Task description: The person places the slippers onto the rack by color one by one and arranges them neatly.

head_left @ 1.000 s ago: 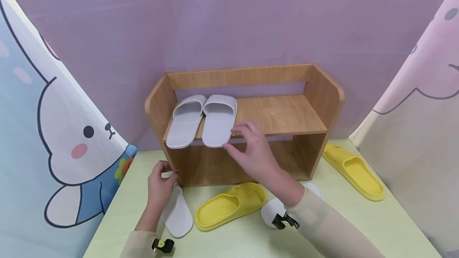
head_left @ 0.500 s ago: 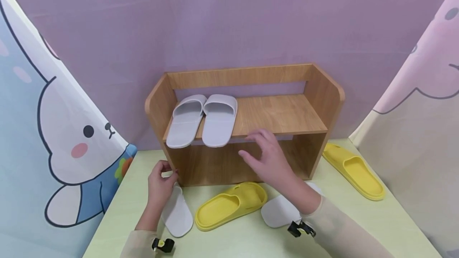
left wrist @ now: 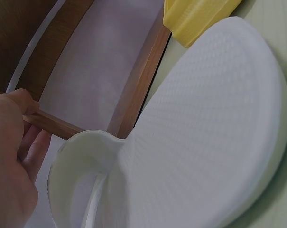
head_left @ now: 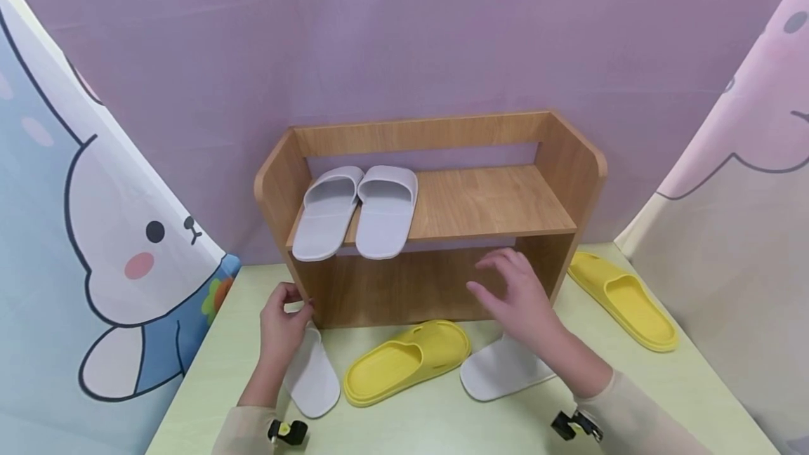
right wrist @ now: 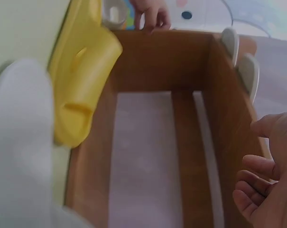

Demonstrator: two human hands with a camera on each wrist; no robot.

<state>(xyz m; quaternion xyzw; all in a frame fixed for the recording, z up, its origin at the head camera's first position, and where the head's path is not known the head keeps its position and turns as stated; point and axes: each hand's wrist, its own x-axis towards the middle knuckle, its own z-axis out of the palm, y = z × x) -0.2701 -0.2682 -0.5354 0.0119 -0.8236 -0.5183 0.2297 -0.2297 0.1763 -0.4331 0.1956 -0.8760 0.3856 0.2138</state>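
Lower left, your left hand [head_left: 283, 325] pinches 1 shoe rack [head_left: 493, 202]; right hand [head_left: 517, 297], fingers relaxed; 4 white slides [head_left: 387, 223]; 2 yellow slippers [head_left: 439, 350].

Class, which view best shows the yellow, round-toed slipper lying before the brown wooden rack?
The head view: the yellow, round-toed slipper shows whole, unobstructed. The left wrist view has only one end, at the top edge; the right wrist view shows its strap closer, but cuts off the heel.
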